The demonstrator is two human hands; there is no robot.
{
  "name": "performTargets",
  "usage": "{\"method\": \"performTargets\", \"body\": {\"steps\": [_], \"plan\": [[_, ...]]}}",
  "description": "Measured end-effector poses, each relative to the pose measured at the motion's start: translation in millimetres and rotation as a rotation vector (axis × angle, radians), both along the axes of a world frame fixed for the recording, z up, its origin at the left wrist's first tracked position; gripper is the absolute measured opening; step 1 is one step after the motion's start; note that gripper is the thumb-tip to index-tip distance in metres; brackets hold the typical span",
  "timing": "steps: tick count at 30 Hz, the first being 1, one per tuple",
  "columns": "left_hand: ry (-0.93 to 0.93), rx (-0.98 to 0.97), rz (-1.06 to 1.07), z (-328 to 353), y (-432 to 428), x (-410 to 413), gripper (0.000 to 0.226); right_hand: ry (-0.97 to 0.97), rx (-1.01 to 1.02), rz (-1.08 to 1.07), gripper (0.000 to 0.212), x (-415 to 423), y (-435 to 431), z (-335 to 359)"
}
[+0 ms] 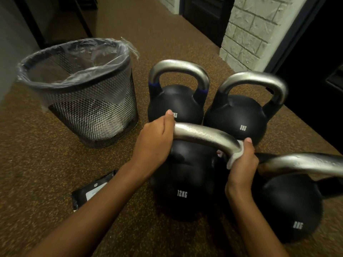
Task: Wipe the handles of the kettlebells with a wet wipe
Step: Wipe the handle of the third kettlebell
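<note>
The right hand (242,161) was curled tight round the wet wipe (231,162), clamping it against the right bend of the steel handle (202,134) of the 12KG kettlebell (185,186). The left hand (156,140) gripped the opposite bend, thumb raised. The handle's top span lay bare between both hands. Just right of the grip stood an 8KG kettlebell (291,206), its handle close to the right wrist. Beyond the grip stood the rear-left kettlebell (176,104) and the rear-right kettlebell (235,119). Left of the grip, across open floor (37,154), stood a mesh waste basket (89,101) and a black wipe pack (87,191).
</note>
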State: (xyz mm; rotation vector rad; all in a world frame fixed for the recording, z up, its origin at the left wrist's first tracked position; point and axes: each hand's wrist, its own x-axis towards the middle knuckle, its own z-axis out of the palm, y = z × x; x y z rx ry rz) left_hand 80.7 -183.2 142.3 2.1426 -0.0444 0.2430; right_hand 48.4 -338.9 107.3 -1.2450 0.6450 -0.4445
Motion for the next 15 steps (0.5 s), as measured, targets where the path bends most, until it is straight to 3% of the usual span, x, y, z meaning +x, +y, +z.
{"method": "performTargets", "body": {"steps": [2,6,9,10,13,15], "plan": [[-0.003,-0.001,-0.006,0.8,-0.3,-0.2,0.058,0.044,-0.307,-0.010,0.050,-1.4,-2.0,4.6],[-0.006,0.007,-0.006,0.8,0.1,-0.4,0.056,-0.062,-1.159,0.182,0.052,-3.6,3.6,33.5],[-0.003,0.013,-0.010,-0.1,0.3,-0.4,0.056,0.134,-1.676,0.466,0.059,0.9,10.8,62.3],[-0.001,0.013,-0.013,0.1,0.4,-0.2,0.057,0.178,-1.740,0.559,0.059,3.0,12.3,70.9],[0.007,0.019,-0.017,-0.2,1.0,0.7,0.057,0.189,-1.533,0.714,0.040,12.4,9.2,82.0],[0.010,0.015,-0.022,-0.2,1.1,0.1,0.057,0.233,-1.423,0.816,0.038,16.7,-0.8,83.1]]}}
